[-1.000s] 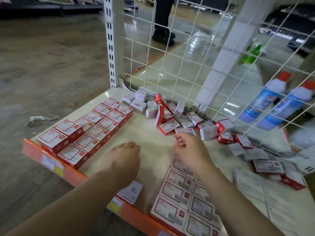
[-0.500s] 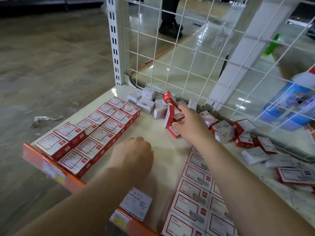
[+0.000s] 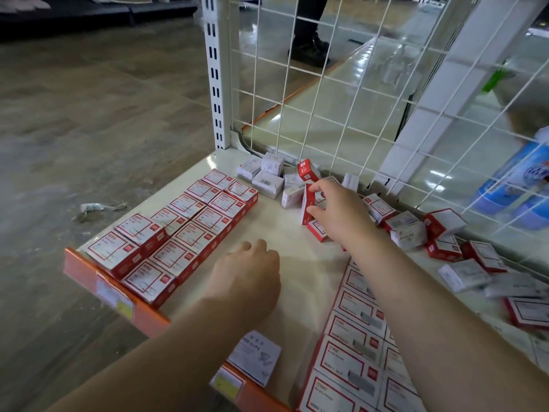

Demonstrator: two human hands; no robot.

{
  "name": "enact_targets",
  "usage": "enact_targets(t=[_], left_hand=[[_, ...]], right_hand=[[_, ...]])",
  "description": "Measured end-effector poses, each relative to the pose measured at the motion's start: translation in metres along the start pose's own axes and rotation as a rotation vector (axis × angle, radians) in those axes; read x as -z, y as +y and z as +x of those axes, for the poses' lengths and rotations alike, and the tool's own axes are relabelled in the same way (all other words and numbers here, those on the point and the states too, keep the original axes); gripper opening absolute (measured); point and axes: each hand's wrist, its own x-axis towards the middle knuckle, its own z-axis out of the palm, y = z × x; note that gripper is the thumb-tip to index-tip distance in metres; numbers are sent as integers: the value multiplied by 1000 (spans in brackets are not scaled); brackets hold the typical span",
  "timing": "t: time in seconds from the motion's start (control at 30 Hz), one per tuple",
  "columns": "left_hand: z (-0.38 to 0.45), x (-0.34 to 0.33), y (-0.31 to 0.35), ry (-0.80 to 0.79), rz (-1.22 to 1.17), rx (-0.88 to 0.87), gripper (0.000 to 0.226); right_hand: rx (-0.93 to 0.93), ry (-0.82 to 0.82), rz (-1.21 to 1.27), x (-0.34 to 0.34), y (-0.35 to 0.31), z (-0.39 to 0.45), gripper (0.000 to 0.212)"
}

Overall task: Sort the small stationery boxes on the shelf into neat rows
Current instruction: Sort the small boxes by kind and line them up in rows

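Two neat rows of red-and-white boxes [image 3: 184,227] lie on the left of the cream shelf [image 3: 291,242]. A second block of rows [image 3: 353,352] lies at the front right. A loose heap of white and red boxes [image 3: 271,181] sits by the back mesh. My right hand [image 3: 332,206] reaches into that heap and pinches an upright red box [image 3: 307,203] between thumb and fingers. My left hand [image 3: 249,272] rests knuckles-up on the bare middle of the shelf, fingers curled under, holding nothing visible.
A white wire mesh [image 3: 326,84] backs the shelf, with a slotted upright post [image 3: 215,72] at its left corner. More scattered boxes [image 3: 445,236] lie to the right. A white paper-clip box [image 3: 257,358] sits at the orange front lip [image 3: 142,313]. A person's shoe [image 3: 309,49] stands beyond the mesh.
My right hand moved from the front rows back to the heap by the mesh and took hold of the upright red box. My left hand stayed almost still.
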Motion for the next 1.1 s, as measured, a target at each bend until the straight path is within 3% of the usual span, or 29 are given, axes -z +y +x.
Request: enact_targets(t=[0.37,0.63,1.1], left_hand=[[0,-1,-2,-6,-26,-6,29],[-1,-2,-4,0,-21,-15,29],[-14,4,18,10,-143,-24,34]], right_hand=[[42,44,-40,-3,-5,6,14],[-89,77,57,-5,-6,8,30],[-187,97,167,20,15,-46,24]])
